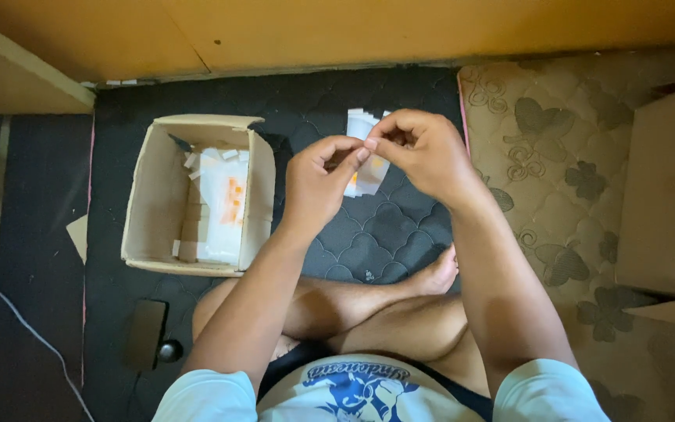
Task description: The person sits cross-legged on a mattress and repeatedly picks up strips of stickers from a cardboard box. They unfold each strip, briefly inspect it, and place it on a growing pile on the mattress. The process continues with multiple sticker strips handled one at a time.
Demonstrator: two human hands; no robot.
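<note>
Small white slip (357,160) pinched between left hand (318,181) and right hand (423,152); one open cardboard box (162,195) of slips by the dark quilted mat's (376,234) left edge.

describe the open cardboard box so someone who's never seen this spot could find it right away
On the dark quilted mat, look beside the left hand. The open cardboard box sits there, flaps up, holding white paper packets with orange marks. The other box looks bigger, without visible contents.

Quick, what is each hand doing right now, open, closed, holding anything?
Left hand: fingers pinched shut on a small white paper piece.
Right hand: fingers pinched shut on the same paper piece, meeting the left fingertips.
</note>
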